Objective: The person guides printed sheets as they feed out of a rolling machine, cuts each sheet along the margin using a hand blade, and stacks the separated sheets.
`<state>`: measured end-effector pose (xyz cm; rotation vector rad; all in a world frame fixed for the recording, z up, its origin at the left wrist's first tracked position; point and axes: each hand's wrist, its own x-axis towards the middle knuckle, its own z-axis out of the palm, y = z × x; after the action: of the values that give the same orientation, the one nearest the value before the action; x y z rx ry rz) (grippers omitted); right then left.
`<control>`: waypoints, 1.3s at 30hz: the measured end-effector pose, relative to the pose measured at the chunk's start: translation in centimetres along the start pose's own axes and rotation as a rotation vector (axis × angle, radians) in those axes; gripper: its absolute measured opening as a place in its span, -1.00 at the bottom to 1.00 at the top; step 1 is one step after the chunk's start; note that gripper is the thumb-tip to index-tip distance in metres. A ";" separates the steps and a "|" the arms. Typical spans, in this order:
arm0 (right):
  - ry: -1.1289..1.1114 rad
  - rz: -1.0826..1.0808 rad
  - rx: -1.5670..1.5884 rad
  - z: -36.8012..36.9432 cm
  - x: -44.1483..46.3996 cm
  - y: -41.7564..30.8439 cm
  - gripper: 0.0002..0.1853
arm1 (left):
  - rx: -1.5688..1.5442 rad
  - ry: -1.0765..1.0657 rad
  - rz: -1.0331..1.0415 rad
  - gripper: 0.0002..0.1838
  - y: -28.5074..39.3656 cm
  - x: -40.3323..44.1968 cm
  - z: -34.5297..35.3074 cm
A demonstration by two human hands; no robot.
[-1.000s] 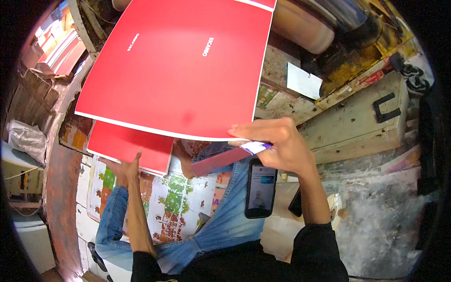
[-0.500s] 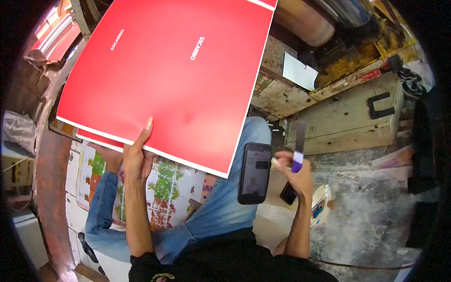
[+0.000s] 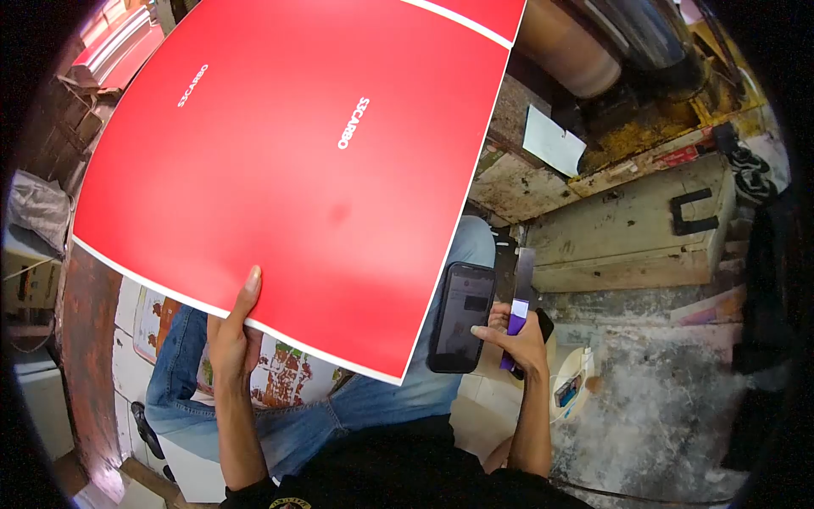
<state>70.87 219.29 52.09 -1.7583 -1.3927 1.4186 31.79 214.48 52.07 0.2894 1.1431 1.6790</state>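
Note:
A large red printed sheet [image 3: 280, 187] with white edges and white "S3CARBO" lettering spans the upper middle. My left hand [image 3: 233, 343] pinches its lower edge, thumb on the red face and fingers beneath. Beside the sheet's lower right corner, a phone [image 3: 462, 318] with a lit screen rests on my thigh. My right hand [image 3: 519, 339] is closed around a purple-handled blade [image 3: 515, 322] that points upward, and its thumb touches the phone's right edge.
A pale metal box [image 3: 623, 229] with a black handle stands at the right. A white paper [image 3: 553, 142] lies beyond it near rollers [image 3: 568, 47]. Right of my right hand are a dark device and a round white container [image 3: 573, 386]. Rolled red sheets [image 3: 119, 51] sit at upper left.
My left hand has taken hold of the large sheet's edge, and the sheet has come lower and nearer. My right hand has let go of the sheet and moved beside the phone with the blade.

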 end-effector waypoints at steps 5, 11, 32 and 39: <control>0.038 0.003 0.100 -0.1 0.1 0.7 -0.62 | 0.061 0.076 -0.022 -0.58 -1.0 -1.2 -2.4; 0.209 0.004 0.154 0.1 0.2 -0.5 -0.66 | 0.124 0.135 -0.006 -0.56 -0.9 -3.7 -4.4; 0.016 -0.110 0.068 -0.3 0.0 0.1 -0.36 | 0.154 0.244 -0.060 -0.47 0.9 -11.6 -10.3; 0.004 -0.296 -0.038 0.0 -0.2 0.4 -0.26 | 0.172 0.274 -0.110 -0.44 1.3 -13.7 -12.9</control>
<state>71.08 218.99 51.80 -1.4999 -1.6102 1.2360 28.38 196.00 50.89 0.1025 1.4836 1.5584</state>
